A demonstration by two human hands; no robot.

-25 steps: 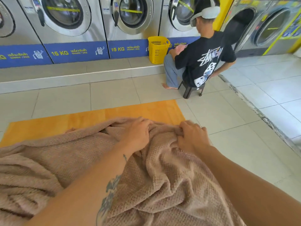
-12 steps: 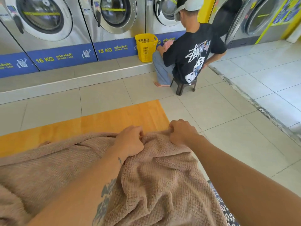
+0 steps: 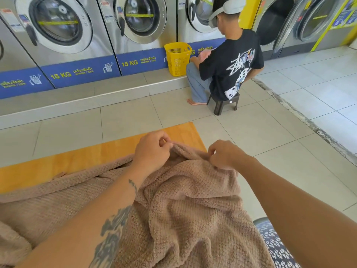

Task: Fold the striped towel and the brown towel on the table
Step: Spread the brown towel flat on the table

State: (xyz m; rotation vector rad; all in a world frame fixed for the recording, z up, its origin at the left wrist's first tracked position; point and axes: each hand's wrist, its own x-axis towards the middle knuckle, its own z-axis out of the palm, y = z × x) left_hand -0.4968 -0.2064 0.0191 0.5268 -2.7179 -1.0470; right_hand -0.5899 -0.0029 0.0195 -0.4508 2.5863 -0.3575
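Brown towel: crumpled over the near part of the table, right side hanging off the edge.
Left hand: pinches the far hem with its fingertips; a moment ago it was bunched down into the cloth.
Right hand: the same change, now pinching the hem nearby.
Meaning: the edge is found and probably ready to be stretched for a first fold.
Striped towel: not in view.

Head-worn, forward-down, seemingly close over table
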